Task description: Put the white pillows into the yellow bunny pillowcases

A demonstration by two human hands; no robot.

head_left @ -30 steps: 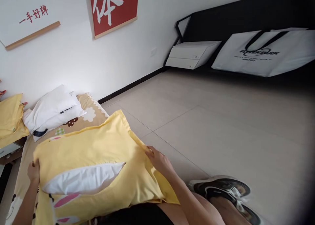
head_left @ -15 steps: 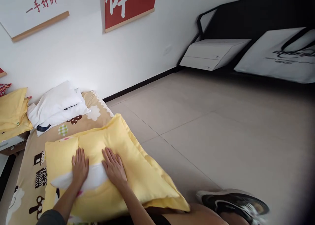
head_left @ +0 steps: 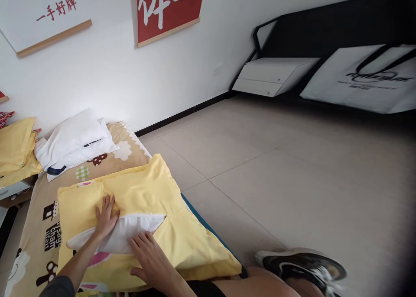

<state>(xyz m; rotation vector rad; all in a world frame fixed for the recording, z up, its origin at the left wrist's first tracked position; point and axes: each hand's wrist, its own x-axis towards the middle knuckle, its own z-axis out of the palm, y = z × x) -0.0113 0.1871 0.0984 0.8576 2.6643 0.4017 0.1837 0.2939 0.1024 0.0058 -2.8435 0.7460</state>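
A pillow in a yellow pillowcase (head_left: 152, 219) lies on a patterned bed sheet (head_left: 35, 236) in front of me. Through the case's opening shows the white inner pillow (head_left: 130, 227). My left hand (head_left: 105, 214) lies flat with spread fingers on the yellow cloth at the upper edge of that opening. My right hand (head_left: 151, 260) rests on the lower yellow flap just below the white part, its fingers stretched out.
White pillows (head_left: 73, 143) lie further up the bed, folded yellow cloth (head_left: 16, 152) at the far left. Tiled floor (head_left: 276, 167) spreads to the right, with a white bag (head_left: 360, 82), a white drawer unit (head_left: 273, 74) and my shoe (head_left: 302, 266).
Both hands went from gripping the pillow's two ends to pressing on its top; then my right hand slid down toward me, uncovering the white opening. The pillow now lies flatter.
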